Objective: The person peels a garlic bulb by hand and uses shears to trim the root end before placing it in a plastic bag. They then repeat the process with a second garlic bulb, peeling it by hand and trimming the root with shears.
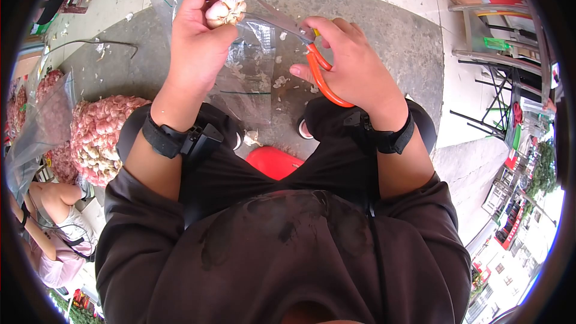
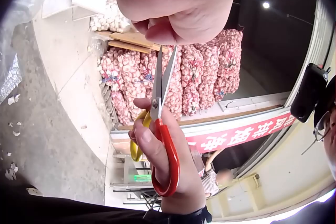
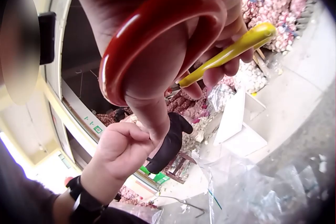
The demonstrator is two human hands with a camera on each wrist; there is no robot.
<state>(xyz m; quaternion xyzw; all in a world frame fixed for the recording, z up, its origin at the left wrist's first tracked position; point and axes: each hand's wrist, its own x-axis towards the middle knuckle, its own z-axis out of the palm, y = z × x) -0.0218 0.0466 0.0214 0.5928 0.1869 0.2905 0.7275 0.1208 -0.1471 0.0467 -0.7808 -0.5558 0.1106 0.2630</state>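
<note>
My left hand (image 1: 201,42) holds a whitish-pink garlic bulb (image 1: 225,11) between curled fingers and thumb, out in front of my knees. My right hand (image 1: 357,69) grips scissors (image 1: 285,23) with one red-orange loop and one yellow loop, the thumb through the red loop (image 3: 113,71). In the left wrist view the scissor blades (image 2: 159,85) stand slightly apart and point up at the left hand (image 2: 181,8), which hides the bulb there. Seen from the head, the blade tips reach right to the bulb's side.
Clear plastic bags (image 1: 246,84) and scattered garlic skins lie on the floor ahead. A big mesh sack of garlic (image 1: 105,135) stands at my left, near another seated person (image 1: 60,234). A hooked metal rod (image 1: 99,42) lies beyond; stacked garlic sacks (image 2: 134,71) line the wall.
</note>
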